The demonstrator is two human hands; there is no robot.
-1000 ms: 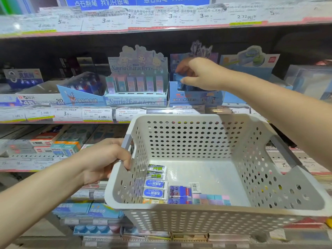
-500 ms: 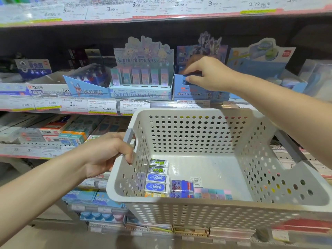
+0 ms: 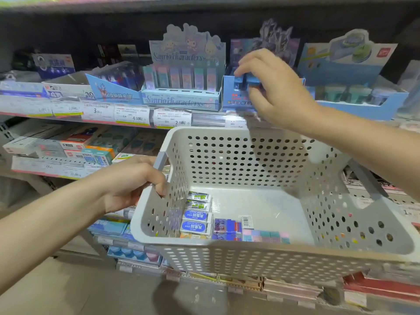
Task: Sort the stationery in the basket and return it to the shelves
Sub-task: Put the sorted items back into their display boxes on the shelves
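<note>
- Over the far rim of the white perforated basket (image 3: pixel 261 258), my right hand (image 3: pixel 276 92) is hovering at the blue display box (image 3: pixel 236 96) on the shelf, fingers loosely spread and bent; whether they are pinching anything, I cannot tell.
- At the left, my left hand (image 3: pixel 134 180) is gripping the basket's grey handle (image 3: pixel 161 160), fingers curling over the rim.
- Near the basket's left corner, erasers (image 3: pixel 197 215) are lying in a row, with pastel ones (image 3: pixel 264 236) beside them.

Basket (image 3: pixel 261 258) right half bare; erasers (image 3: pixel 197 220) crowd left-front corner.
</note>
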